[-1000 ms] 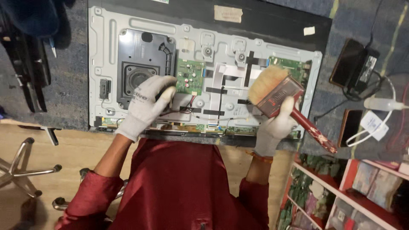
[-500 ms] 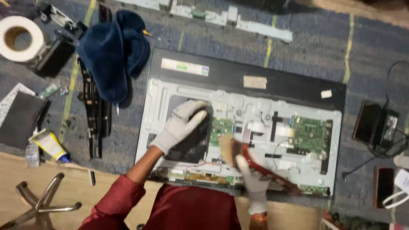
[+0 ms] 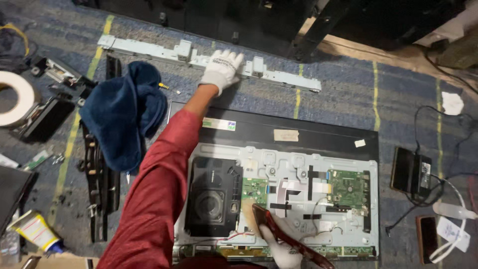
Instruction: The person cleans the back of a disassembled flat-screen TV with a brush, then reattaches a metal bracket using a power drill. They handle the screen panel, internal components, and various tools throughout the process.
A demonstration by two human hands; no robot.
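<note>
My left hand (image 3: 220, 69) lies flat on the metal bracket (image 3: 209, 62) at twelve o'clock; my right hand (image 3: 281, 249) grips the brush (image 3: 279, 231); its bristles might snag the loose wires (image 3: 318, 219).

both hands, left (image 3: 220, 69) and right (image 3: 284, 249), wear white gloves; the sleeve (image 3: 159, 189) is dark red. a navy cloth (image 3: 124, 114) lies on the blue-grey carpet (image 3: 338, 104) with yellow stripes; the brush (image 3: 279, 231) has a glossy red handle, and the metal rail (image 3: 149, 50) is pale grey.
</note>
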